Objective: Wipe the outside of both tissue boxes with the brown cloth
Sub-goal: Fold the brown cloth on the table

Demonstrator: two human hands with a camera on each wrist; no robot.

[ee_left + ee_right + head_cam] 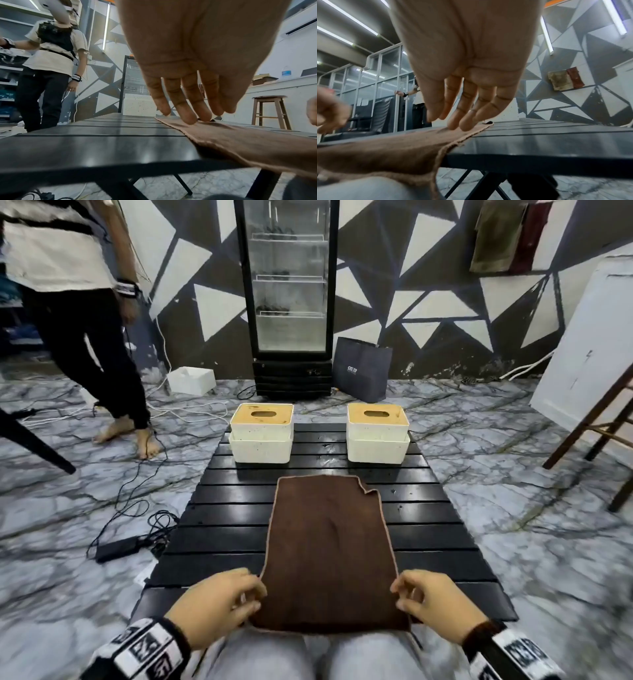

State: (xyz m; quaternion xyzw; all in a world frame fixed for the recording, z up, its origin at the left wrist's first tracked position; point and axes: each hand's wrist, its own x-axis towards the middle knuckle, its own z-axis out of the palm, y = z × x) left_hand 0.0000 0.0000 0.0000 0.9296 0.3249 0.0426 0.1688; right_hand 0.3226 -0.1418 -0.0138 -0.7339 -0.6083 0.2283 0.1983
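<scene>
Head view: flat brown cloth (329,553) on black slatted table (219,529), below two white tissue boxes (262,433).
Left hand (219,604) and right hand (435,601) — relaxed fingers, grasping nothing — flank its near edge.

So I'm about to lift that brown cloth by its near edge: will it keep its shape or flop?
Probably flop: the brown cloth lies flat on the table and its near end droops over the edge onto the lap. It looks thin, so likely light. Its far corner is folded over, so it may bunch when dragged.
</scene>
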